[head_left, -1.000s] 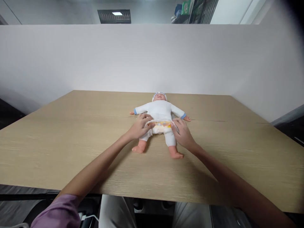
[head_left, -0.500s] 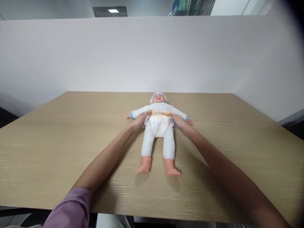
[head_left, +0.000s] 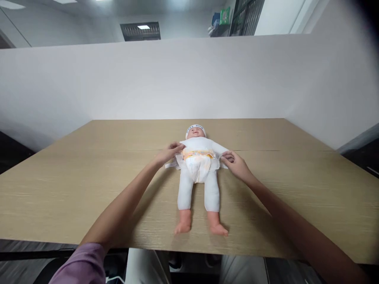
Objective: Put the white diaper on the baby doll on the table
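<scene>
On the wooden table (head_left: 59, 189), the doll (head_left: 196, 144) lies between left hand (head_left: 167, 153) and right hand (head_left: 237, 165), both pinching its diaper (head_left: 199, 167).

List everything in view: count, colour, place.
doll: 1, white clothes, face-up on the table
headwear: 1, white with dark lettering, on the doll's head
diaper: 1, white with orange-yellow band, at the doll's hips
table: 1, light wood, under the doll
partition: 1, white, behind the table
green pack: 1, green, beyond the partition, top right
ceiling lights: at least 2, white, top left
panel: 1, dark, beyond the partition
cable: 1, white, below the table's near edge
dark shapes: 2, far sides, unclear
sleeve: 1, purple, left arm
trousers: 1 pair, pale, bottom
left hand: 1, bare, doll's waist
right hand: 1, bare, opposite side
</scene>
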A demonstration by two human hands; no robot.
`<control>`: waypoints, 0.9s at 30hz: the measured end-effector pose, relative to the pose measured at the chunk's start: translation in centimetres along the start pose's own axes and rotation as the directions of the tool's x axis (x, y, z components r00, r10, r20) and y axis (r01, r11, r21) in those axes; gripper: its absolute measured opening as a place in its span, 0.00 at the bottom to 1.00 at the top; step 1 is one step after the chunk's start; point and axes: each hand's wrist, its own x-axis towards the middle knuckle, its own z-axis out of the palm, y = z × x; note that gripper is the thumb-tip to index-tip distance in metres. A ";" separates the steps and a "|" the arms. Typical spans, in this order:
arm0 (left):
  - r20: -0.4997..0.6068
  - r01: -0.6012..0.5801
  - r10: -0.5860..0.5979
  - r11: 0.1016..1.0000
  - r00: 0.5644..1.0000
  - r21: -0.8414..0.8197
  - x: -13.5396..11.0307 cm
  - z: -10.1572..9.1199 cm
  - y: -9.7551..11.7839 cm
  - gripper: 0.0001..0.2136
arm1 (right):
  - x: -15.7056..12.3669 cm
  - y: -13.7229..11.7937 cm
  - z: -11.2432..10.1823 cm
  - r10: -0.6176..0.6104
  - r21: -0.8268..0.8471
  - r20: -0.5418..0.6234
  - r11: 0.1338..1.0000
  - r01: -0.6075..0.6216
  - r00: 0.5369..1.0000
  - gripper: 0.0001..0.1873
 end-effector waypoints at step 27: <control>0.190 -0.421 0.469 0.455 0.862 0.785 0.0 10.4 2.0 0.23 | -2.0 1.1 -2.5 0.004 -0.031 0.170 1.000 0.001 0.985 0.27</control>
